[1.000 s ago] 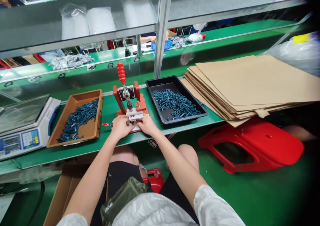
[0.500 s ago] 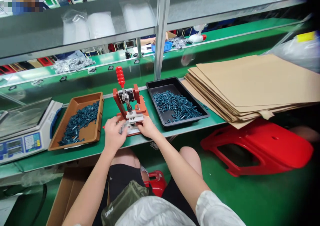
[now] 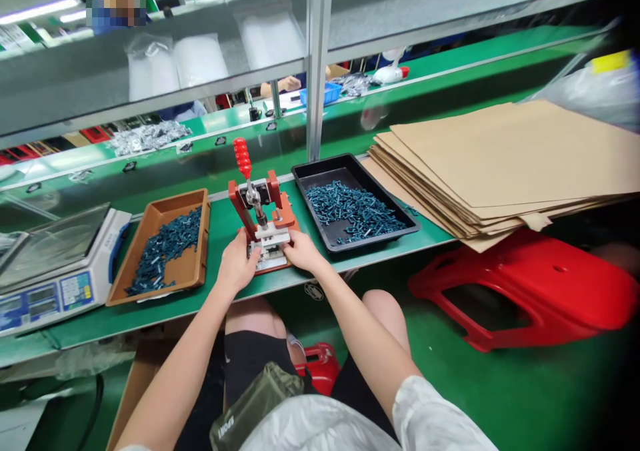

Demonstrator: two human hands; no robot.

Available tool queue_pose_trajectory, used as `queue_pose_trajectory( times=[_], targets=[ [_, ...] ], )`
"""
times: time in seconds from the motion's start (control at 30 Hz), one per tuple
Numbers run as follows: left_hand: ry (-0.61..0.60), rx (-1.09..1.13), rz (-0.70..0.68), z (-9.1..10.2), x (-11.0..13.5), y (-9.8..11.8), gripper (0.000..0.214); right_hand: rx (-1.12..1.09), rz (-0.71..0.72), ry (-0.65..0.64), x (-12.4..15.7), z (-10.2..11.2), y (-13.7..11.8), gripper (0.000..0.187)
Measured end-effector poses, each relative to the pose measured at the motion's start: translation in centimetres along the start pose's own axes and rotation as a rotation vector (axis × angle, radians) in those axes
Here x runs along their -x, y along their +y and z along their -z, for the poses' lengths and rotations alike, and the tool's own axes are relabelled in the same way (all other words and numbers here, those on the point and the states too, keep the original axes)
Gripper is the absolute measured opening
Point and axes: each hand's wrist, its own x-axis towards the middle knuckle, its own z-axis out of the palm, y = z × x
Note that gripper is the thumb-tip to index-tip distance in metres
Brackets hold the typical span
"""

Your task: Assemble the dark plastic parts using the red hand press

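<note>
A toggle-clamp fixture [image 3: 260, 201] with a red ribbed handle [image 3: 242, 158] pointing up stands on the green bench in front of me. My left hand [image 3: 237, 262] is closed against the left side of its metal block, thumb at the front and fingers partly hidden behind. Against the block's right side, my right hand [image 3: 303, 251] rests with bent fingers, their tips partly hidden. Any small piece inside the fixture is too small to make out. Left of it, a brown tray [image 3: 193, 276] holds dark blue pieces; to the right, a black tray [image 3: 327, 164] holds many slim blue ones.
A weighing scale [image 3: 60, 284] stands at the far left. Stacked brown cardboard sheets [image 3: 500, 151] lie at the right, above a red plastic stool [image 3: 550, 284]. A metal post [image 3: 315, 71] and a shelf with white bags rise behind. Another person's hand shows beyond.
My left hand has moved in against the fixture and its fingers have closed at the block's side. My right hand stays at the right side. The view has shifted slightly.
</note>
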Motion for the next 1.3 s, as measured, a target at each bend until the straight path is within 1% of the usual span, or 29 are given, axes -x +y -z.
queue_pose_trajectory(
  times=[0.03,0.07,0.1,0.17,0.2,0.23,0.27,0.3,0.33,0.4,0.47,0.5,0.57,0.6,0.67,0.73,0.77,0.83,0.9,0.93,1.0,1.07,1.13,1.2,1.23,1.3],
  targets=[
    [0.001,0.035,0.018,0.2,-0.1,-0.3,0.068,0.007,-0.025,-0.04,-0.1,0.1,-0.2,0.019],
    [0.029,0.074,0.05,0.4,-0.4,-0.7,0.067,0.009,-0.041,-0.074,-0.2,0.2,-0.3,0.016],
    [0.09,0.114,0.087,0.7,-0.9,-0.9,0.065,0.005,-0.05,-0.097,-0.4,0.3,-0.5,0.016],
    [0.286,0.2,0.127,1.7,-2.8,-0.5,0.061,-0.006,-0.05,-0.115,-0.6,0.6,-0.8,0.016],
    [0.396,0.244,0.112,2.4,-4.0,0.1,0.059,-0.015,-0.041,-0.119,-0.7,0.6,-0.8,0.018],
    [0.486,0.291,0.07,3.3,-5.4,1.1,0.058,-0.026,-0.027,-0.121,-0.8,0.7,-0.9,0.019],
    [0.544,0.343,0.007,4.3,-6.8,2.5,0.057,-0.037,-0.016,-0.122,-0.8,0.7,-0.9,0.022],
    [0.571,0.397,-0.059,5.3,-8.1,4.1,0.057,-0.047,-0.011,-0.124,-0.9,0.8,-0.9,0.024],
    [0.573,0.454,-0.119,6.3,-9.2,5.9,0.057,-0.056,-0.012,-0.128,-0.9,0.7,-0.8,0.027],
    [0.521,0.547,-0.212,8.0,-10.5,9.3,0.058,-0.068,-0.024,-0.132,-0.9,0.6,-0.6,0.03],
    [0.492,0.545,-0.253,8.5,-10.4,12.1,0.05,-0.077,-0.027,-0.133,-1.0,0.4,-0.4,0.033],
    [0.503,0.506,-0.265,8.3,-9.8,13.0,0.041,-0.085,-0.022,-0.132,-1.0,0.3,-0.3,0.034],
    [0.587,0.394,-0.318,7.0,-7.8,13.9,0.021,-0.1,0.001,-0.135,-1.0,0.2,-0.1,0.034],
    [0.643,0.344,-0.36,6.2,-6.6,14.0,0.015,-0.109,0.02,-0.136,-1.0,0.1,-0.1,0.035],
    [0.715,0.284,-0.454,4.5,-4.6,13.6,0.012,-0.124,0.065,-0.13,-1.0,0.0,0.0,0.037],
    [0.729,0.225,-0.508,3.7,-3.7,13.2,0.018,-0.126,0.084,-0.121,-1.0,0.0,0.1,0.04],
    [0.722,0.184,-0.524,3.8,-3.9,13.1,0.02,-0.12,0.072,-0.119,-1.0,0.0,0.1,0.04],
    [0.734,0.095,-0.522,4.7,-5.5,13.1,0.021,-0.099,0.048,-0.118,-1.0,0.0,0.0,0.039],
    [0.726,0.061,-0.422,6.3,-8.0,13.3,0.021,-0.092,0.071,-0.106,-0.9,0.0,-0.3,0.039],
    [0.682,0.08,-0.339,7.2,-9.4,13.5,0.02,-0.092,0.094,-0.096,-0.7,-0.1,-0.6,0.038],
    [0.549,0.139,-0.188,8.5,-11.5,13.8,0.026,-0.074,0.144,-0.051,-0.1,-0.2,-1.1,0.037],
    [0.455,0.176,-0.135,9.1,-12.5,13.9,0.037,-0.024,0.177,0.012,0.6,-0.4,-1.5,0.039],
    [0.453,0.19,-0.151,9.0,-12.0,13.5,0.053,0.031,0.205,0.051,1.3,-0.5,-1.6,0.041],
    [0.499,0.195,-0.2,8.3,-10.4,12.3,0.063,0.058,0.215,0.046,1.8,-0.5,-1.5,0.037],
    [0.535,0.192,-0.223,7.7,-9.3,11.2,0.064,0.06,0.218,0.036,1.9,-0.4,-1.5,0.034],
    [0.639,0.173,-0.223,6.1,-6.8,8.2,0.062,0.051,0.232,0.017,1.9,-0.3,-1.4,0.033]
  ],
)
